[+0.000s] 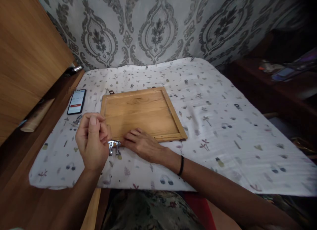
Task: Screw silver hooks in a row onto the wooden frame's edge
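Observation:
A framed wooden panel [141, 113] lies flat on a patterned white cloth. At its near left corner a shiny metal hinge [114, 147] sticks out from the edge toward me. My right hand [145, 146] grips the panel's near edge just right of this hinge, its fingers over the frame and its thumb mostly hidden. My left hand [92, 137] is raised left of the hinge with its fingers curled into a pinch. Whatever is in that pinch, if anything, is hidden. Small metal hardware [78, 120], partly covered by my left hand, lies behind it.
The white cloth [210, 124] covers the table. A phone [76, 102] with a lit screen lies left of the panel. A wooden board [27, 51] stands at the left, with a tan roll [37, 116] by its foot. A patterned curtain [158, 28] hangs behind.

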The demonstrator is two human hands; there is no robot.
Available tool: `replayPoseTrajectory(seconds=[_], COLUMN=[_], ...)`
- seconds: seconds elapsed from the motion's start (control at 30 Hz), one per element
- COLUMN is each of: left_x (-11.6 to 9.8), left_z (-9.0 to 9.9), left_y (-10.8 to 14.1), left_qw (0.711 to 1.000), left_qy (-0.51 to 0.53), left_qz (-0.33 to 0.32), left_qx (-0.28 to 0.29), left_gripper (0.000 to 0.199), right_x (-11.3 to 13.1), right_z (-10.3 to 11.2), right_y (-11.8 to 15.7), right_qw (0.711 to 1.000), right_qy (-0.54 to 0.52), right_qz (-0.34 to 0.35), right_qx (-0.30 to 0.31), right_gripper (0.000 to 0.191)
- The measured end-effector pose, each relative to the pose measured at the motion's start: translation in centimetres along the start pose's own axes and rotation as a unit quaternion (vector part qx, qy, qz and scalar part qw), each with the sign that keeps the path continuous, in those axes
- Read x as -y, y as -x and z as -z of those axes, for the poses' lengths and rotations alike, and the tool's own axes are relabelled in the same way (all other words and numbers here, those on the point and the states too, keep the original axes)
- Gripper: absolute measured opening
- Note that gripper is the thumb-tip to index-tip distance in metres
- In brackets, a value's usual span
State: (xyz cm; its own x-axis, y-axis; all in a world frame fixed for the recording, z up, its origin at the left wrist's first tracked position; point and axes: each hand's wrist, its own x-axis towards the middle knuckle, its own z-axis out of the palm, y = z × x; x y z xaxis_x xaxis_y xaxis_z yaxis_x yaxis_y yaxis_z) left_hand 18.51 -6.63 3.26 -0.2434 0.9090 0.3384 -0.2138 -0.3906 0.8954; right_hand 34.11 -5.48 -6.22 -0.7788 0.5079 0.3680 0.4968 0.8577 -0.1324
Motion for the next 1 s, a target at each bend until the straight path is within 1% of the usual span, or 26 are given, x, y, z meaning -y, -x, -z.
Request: replayPoseTrajectory(seconds=[0.23,0.33,0.43,0.67,0.77,0.9,0.93,1.0], left_x=[0.1,0.1,0.1,0.1,0.2,0.2,0.2,0.1], left_z=[0.1,0.1,0.1,0.3,0.4,0.6,0.7,1.1], left_y=[-0.1,-0.1,-0.3,-0.8,-0.9,-1.2,-1.4,-1.8], left_qw=[1.000,1.000,0.998,0.984,0.982,0.982,0.980,0.969], left_qy=[0.000,-0.008,-0.021,-0.050,-0.026,0.000,0.005,0.012], left_qz=[-0.004,0.004,0.011,0.049,0.051,0.046,0.049,0.068], left_qx=[0.010,0.024,0.059,0.162,0.180,0.185,0.195,0.237], left_gripper=[0.030,0.030,0.029,0.024,0.023,0.022,0.020,0.015], right_x=[0.1,0.1,0.0,-0.1,0.0,0.1,0.1,0.1], right_z=[0.2,0.2,0.1,-0.1,0.0,0.1,0.1,0.0], right_y=[-0.1,0.0,0.0,0.0,0.0,0.0,0.0,0.0], right_qw=[1.000,1.000,1.000,1.000,1.000,1.000,1.000,1.000], right_qy=[-0.005,-0.001,-0.001,0.006,0.007,0.002,0.000,-0.004], right_qz=[-0.002,-0.001,0.002,0.008,0.007,0.001,0.000,0.001], right_qx=[0.005,0.003,-0.002,-0.009,-0.009,-0.010,-0.010,-0.013], right_gripper=[0.023,0.023,0.024,0.023,0.023,0.023,0.022,0.022])
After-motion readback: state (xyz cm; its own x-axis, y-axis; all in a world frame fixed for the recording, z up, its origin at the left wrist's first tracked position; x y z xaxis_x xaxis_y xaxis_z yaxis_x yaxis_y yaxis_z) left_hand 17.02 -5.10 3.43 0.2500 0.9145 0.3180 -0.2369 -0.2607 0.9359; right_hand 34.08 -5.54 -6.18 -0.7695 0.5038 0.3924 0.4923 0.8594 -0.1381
